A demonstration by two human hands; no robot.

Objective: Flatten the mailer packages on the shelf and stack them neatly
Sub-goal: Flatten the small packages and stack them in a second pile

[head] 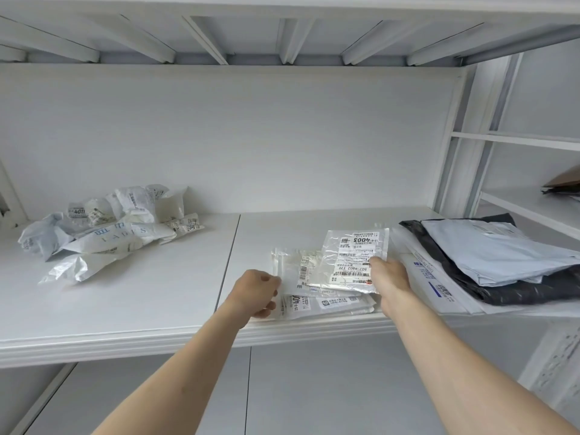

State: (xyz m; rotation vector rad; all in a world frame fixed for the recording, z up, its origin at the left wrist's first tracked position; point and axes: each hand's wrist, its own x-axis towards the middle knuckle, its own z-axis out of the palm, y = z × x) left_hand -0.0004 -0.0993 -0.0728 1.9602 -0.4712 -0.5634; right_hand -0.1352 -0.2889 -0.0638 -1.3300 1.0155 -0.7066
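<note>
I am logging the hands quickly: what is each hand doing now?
Left hand: fingers curled at the edge of the small flat stack; whether it holds anything cannot be told.
Right hand: holds the clear mailer.

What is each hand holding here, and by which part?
The right hand pinches the clear mailer labelled 4003 at its right edge, above the small flat stack. The left hand is curled at that stack's left edge; whether it grips cannot be told.

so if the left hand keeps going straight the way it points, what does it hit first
Probably the small stack of flattened white plastic mailers right in front of the left hand; its curled fingers sit at that stack's left edge, though whether they already touch is unclear.
</note>
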